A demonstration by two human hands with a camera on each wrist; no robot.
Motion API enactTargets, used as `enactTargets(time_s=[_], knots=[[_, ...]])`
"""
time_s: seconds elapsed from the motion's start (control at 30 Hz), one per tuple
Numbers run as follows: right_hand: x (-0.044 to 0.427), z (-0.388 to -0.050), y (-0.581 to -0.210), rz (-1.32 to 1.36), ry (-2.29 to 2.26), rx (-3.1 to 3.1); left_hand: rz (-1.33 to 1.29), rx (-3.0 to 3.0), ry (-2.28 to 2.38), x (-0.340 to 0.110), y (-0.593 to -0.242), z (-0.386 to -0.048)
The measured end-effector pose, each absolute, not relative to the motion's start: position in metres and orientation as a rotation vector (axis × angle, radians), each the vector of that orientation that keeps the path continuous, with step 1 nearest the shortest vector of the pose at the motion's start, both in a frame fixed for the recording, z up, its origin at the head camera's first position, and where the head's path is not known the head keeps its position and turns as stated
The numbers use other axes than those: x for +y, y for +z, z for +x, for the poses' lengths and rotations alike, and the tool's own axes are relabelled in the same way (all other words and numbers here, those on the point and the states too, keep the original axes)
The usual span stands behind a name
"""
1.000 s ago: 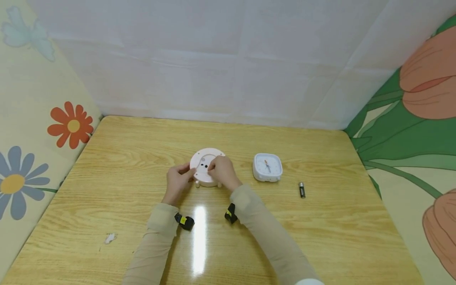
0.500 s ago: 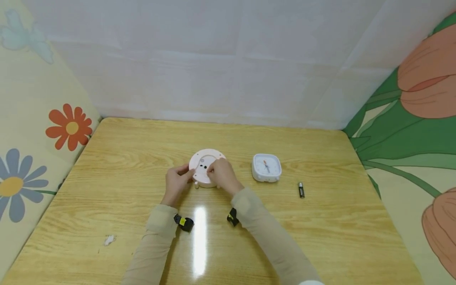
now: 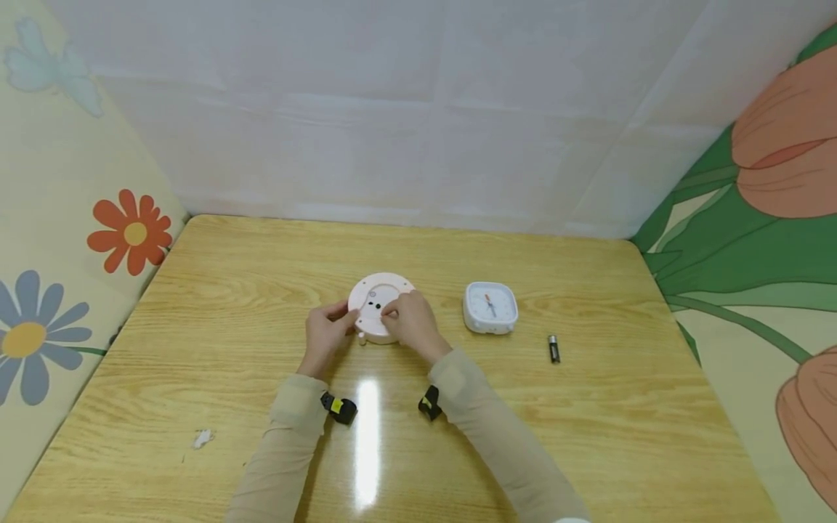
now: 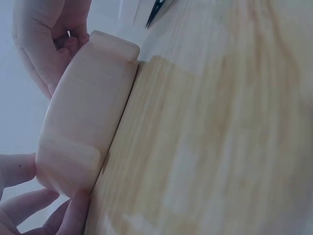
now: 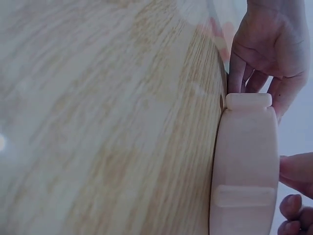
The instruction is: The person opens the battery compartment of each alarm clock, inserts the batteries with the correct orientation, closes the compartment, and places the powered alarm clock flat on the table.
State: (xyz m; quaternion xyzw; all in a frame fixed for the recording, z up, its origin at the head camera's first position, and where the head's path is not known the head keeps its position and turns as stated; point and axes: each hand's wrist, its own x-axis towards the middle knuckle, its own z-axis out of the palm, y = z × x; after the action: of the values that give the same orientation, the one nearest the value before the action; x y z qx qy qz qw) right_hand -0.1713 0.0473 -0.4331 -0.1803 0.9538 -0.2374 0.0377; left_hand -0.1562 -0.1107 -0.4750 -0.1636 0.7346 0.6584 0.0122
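Observation:
A round pale pink clock (image 3: 370, 326) lies with its back up on the table, small black dots near its middle. Its thick side and stubby feet show in the left wrist view, where the clock (image 4: 88, 112) sits flat on the wood. My left hand (image 3: 325, 333) grips its left edge, thumb on the back and fingers around the side. Over the right part of the back, my right hand (image 3: 413, 322) has curled fingers pinching at a spot near the dots. Whatever small part lies between those fingertips is hidden. In the right wrist view, the right thumb (image 5: 296, 167) touches the back.
To the right stands a white square clock (image 3: 490, 309), face up. Farther right lies a black and silver battery (image 3: 554, 349). A small white patch (image 3: 203, 438) shows on the wooden table (image 3: 608, 421) at the front left. A white cloth wall (image 3: 366, 145) rises behind the table.
My right wrist has shifted and turned slightly to the right, with the fingertips staying at the same spot on the clock's back. The left hand keeps its grip in place.

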Motion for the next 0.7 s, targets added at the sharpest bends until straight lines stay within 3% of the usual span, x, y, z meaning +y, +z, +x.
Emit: enactTargets(time_s=[0.37,0.7], knots=[[0.053,-0.168,-0.432,-0.419,-0.819,2.916,-0.538,2.309,2.026,-0.11,-0.476,-0.155],[0.06,-0.165,-0.434,-0.455,-0.92,2.931,-0.54,2.318,2.032,-0.11,-0.476,-0.156]])
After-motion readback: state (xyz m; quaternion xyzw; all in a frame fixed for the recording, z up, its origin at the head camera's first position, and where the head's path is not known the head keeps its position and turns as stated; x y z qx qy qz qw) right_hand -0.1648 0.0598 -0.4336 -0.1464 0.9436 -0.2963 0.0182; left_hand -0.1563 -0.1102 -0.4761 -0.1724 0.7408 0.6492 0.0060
